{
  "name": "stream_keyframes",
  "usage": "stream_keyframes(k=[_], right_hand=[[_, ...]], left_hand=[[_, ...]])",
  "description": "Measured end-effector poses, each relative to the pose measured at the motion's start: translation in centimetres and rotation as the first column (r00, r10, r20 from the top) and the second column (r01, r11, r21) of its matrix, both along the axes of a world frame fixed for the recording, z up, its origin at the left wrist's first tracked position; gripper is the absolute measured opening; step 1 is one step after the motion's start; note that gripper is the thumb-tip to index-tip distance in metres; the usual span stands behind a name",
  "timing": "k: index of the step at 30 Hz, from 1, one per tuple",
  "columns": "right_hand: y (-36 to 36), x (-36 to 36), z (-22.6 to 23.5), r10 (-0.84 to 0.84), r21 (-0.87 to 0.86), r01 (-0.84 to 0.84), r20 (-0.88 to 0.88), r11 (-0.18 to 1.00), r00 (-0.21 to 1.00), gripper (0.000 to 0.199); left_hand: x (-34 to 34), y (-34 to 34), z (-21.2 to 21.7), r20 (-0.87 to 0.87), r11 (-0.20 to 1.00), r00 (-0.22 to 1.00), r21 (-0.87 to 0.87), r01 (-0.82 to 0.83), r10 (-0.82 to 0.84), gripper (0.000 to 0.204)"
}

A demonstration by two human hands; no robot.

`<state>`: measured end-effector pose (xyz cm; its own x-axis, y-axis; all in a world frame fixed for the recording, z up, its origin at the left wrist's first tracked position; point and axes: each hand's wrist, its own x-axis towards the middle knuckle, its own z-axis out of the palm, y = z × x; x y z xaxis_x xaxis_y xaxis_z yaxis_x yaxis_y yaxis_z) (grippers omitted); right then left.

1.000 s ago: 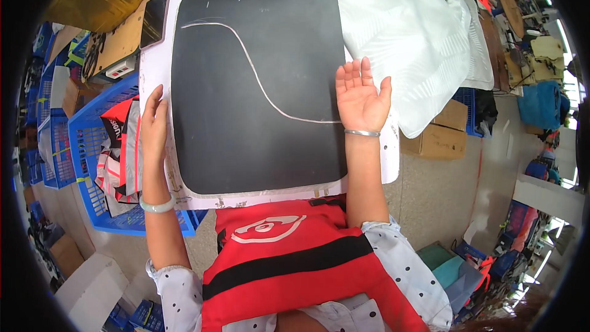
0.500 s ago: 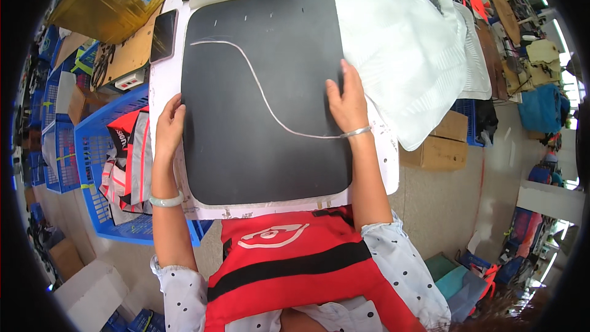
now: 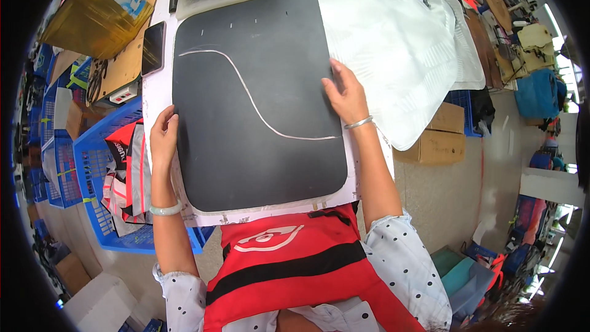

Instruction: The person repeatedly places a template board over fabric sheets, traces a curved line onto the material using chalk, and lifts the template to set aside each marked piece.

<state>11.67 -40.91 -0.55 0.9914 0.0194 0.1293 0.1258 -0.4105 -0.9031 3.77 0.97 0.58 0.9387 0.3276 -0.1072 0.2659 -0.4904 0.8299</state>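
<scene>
Near edge: red-and-black garment [image 3: 289, 264] hangs off the table [image 3: 155, 95] against the person's body, just below the black sheet.

Left hand [image 3: 163, 138]: fingers curled loosely round the left edge of the black sheet [image 3: 258, 92], thumb on top. Grasping that edge, not clenched. Pale bangle on the wrist.

Right hand [image 3: 345, 93]: open, fingers spread, palm down, pressing flat on the right edge of the black sheet, partly over the white padded fabric [image 3: 393, 43] beside it. Not gripping anything. Metal bracelet on the wrist.

Black sheet: large rounded rectangle, lying flat mid-table on a pale underlay that shows along its left and near edges. A white S-shaped chalk line [image 3: 252, 101] runs across it from upper left to right, ending near the right hand.

Containers:
- blue plastic crate [image 3: 101, 166], left of the table near the left forearm: holds folded red, grey and white garments.
- more blue crates further left; contents unclear.
- cardboard boxes [image 3: 436, 138] on the floor right, under the white fabric overhang; closed.

Far left of the table: dark smartphone [image 3: 152, 47] just beside the sheet, yellow-brown box [image 3: 92, 12] beyond it.
</scene>
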Motion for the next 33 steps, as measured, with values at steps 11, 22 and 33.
stream_keyframes(k=[11, 22, 33], right_hand=[[1.9, 0.8, -1.8, -0.085, -0.558, 0.162, 0.161, 0.814, 0.983, 0.045], [0.2, 3.1, -2.3, -0.142, -0.567, 0.211, 0.163, 0.796, 0.976, 0.036], [-0.2, 3.5, -2.4, -0.124, -0.491, 0.139, 0.064, 0.86, 0.99, 0.045]], left_hand=[[0.7, 0.9, 0.1, -0.058, 0.988, 0.998, -0.149, -0.035, 0.027, 0.041], [2.8, 2.4, -1.6, -0.179, 0.978, 0.977, -0.152, -0.146, 0.119, 0.049], [2.4, 1.9, -1.6, -0.088, 0.935, 0.98, -0.294, -0.197, 0.179, 0.053]])
